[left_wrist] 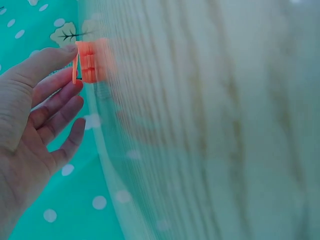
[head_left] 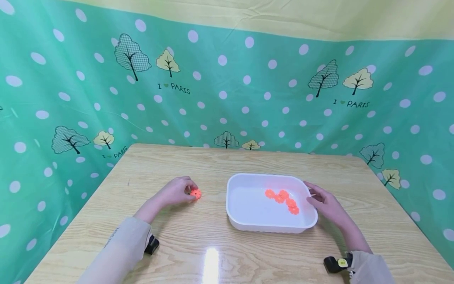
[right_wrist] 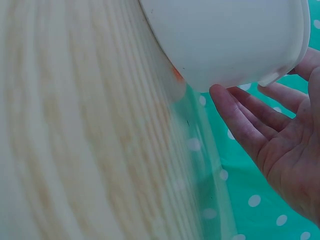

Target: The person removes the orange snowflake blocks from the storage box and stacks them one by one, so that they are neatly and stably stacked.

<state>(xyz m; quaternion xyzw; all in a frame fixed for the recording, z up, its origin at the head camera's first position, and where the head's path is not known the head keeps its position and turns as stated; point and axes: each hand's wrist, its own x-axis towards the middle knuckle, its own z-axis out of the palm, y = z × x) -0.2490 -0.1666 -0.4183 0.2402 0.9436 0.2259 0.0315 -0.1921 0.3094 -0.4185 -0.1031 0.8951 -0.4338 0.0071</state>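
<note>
My left hand (head_left: 175, 191) is low over the table, left of a white plastic tub (head_left: 262, 228). Its thumb and forefinger pinch an orange flower-shaped disc (left_wrist: 75, 67), which leans slightly away from a short stack of orange discs (left_wrist: 89, 62). The other fingers of that hand are loosely spread. At the tub's right end, my right hand (head_left: 330, 206) holds the rim, with fingertips along the outer wall (right_wrist: 225, 45). Several more orange flower-shaped discs (head_left: 280, 198) lie on the tub's floor, toward its right side.
Everything stands on a light wood-grain table (head_left: 184, 244). A green dotted curtain (head_left: 244, 94) with printed trees hangs behind and along both sides. Black wrist devices sit at the left cuff (head_left: 151, 245) and right cuff (head_left: 335, 264).
</note>
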